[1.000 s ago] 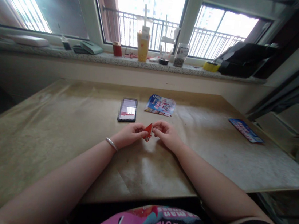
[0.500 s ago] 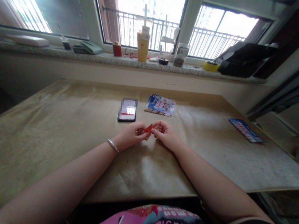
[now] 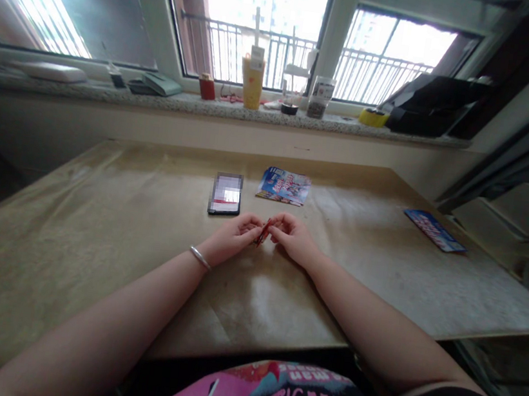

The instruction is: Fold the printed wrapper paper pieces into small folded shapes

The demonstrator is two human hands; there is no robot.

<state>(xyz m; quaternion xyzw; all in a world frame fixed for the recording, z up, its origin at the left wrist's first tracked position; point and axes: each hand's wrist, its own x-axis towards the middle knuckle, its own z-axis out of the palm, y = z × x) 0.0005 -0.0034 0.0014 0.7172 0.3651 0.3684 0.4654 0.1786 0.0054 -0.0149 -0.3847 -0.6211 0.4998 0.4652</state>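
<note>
Between my two hands is a small folded piece of red paper [image 3: 264, 232], seen almost edge-on, just above the table. My left hand [image 3: 236, 236], with a silver bangle at the wrist, pinches its left side between thumb and fingers. On the other side my right hand [image 3: 292, 237] grips the paper with thumb and curled fingertips. Part of the paper is hidden by the fingers. Behind my left hand lies a phone [image 3: 226, 195] with its screen lit and partly blurred out. A pile of blue printed leaflets [image 3: 285, 186] lies beyond my right hand.
The table [image 3: 94, 234] has a shiny tan cover. Another blue leaflet stack [image 3: 434, 231] lies near its right edge. Along the windowsill [image 3: 170, 102] stand a yellow drink cup [image 3: 252, 83], a red jar [image 3: 207, 87], clear cups, yellow tape [image 3: 373, 117] and a black box [image 3: 427, 109].
The red paper has turned from showing a broad face to a narrow edge. My left fingers have shifted slightly around it; my right hand stays nearly still.
</note>
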